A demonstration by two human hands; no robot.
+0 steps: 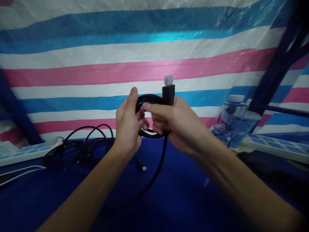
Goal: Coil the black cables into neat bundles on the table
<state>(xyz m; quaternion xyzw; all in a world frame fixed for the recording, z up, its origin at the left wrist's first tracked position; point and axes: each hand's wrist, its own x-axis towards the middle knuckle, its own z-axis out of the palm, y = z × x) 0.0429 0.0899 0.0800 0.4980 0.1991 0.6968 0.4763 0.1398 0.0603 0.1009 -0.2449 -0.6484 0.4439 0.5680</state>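
L hand [127, 124] & R hand [177, 120] fingers grip coiled black cable [151, 97] above blue table [173, 190], plug [168, 95] up. Tangled cables [82, 151] at L, w/ power strip [29, 151]; bottle [230, 112] at R.

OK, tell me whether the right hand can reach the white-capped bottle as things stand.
Probably not: the right hand is gripping the coiled black cable. Once freed, it could likely reach the bottle, whose cap looks uncovered.

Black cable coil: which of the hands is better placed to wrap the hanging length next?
The right hand, probably: the hanging length drops just beneath it. The left hand holds the opposite side of the coil and could steady it.
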